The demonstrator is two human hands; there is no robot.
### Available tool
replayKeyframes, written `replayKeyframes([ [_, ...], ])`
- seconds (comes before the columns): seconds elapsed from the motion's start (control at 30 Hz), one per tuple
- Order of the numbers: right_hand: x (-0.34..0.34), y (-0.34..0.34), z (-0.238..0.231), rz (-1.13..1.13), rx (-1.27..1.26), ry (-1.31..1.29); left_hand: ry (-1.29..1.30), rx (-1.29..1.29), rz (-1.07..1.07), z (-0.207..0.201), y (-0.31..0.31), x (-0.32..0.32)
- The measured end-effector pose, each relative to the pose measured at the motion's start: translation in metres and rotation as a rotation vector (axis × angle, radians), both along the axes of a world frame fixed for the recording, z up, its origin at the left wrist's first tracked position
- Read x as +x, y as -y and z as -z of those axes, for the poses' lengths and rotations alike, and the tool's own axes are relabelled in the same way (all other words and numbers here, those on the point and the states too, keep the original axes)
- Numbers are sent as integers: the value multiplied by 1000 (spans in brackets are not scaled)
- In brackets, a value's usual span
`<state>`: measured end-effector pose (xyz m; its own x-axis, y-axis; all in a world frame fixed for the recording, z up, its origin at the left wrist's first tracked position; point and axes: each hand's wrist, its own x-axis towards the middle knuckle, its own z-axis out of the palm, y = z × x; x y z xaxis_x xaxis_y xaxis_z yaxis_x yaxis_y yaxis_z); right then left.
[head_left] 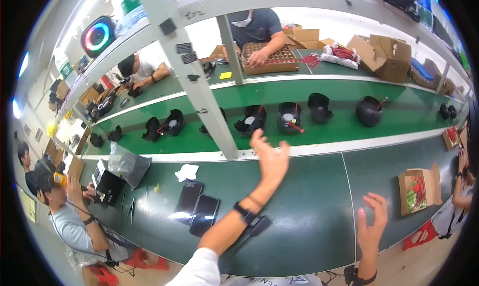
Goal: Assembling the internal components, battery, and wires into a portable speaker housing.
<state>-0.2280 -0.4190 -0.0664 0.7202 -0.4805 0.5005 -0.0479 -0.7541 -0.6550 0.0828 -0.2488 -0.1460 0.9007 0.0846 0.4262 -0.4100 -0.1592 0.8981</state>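
Note:
My left hand [272, 160] is stretched out over the near edge of the green conveyor belt [344, 89], fingers apart and holding nothing. Just beyond its fingertips stand a black round shell [251, 120] and another black shell with red wires [289, 117]. Further right on the belt are a tilted open shell [320, 108] and a rounder one [369, 111] with a red wire. My right hand [372, 220] hovers over the dark green worktable [309, 211], palm turned inward, its fingers spread and without anything in them.
A grey upright post [199, 76] stands left of my left hand. Two dark phones [204, 215], white tissue [186, 173] and a black bag [130, 166] lie to the left. An open cardboard box [413, 192] sits right. Co-workers sit at both ends and across the belt.

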Motion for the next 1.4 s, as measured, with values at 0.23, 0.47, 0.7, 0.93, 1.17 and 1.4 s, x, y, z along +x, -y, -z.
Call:
replayKeyframes([
  [0.23, -4, 75, -7, 308, 142, 148, 136, 550, -405, 17, -101, 108],
  [0.47, -52, 214, -29, 343, 87, -41, -103, 445, -341, 36, -86, 152],
  [0.7, 13, 255, -10, 97, -466, -956, -196, 341, -285, 46, -111, 187],
  [0.93, -17, 221, -18, 145, -700, -899, 33, 423, -274, -5, -108, 81],
  [1.17, -20, 285, 43, 258, -658, -910, -15, 280, 117, -36, -105, -70],
  [1.4, -34, 232, -47, 313, -227, 33, -228, 242, 563, -22, -132, -129],
])
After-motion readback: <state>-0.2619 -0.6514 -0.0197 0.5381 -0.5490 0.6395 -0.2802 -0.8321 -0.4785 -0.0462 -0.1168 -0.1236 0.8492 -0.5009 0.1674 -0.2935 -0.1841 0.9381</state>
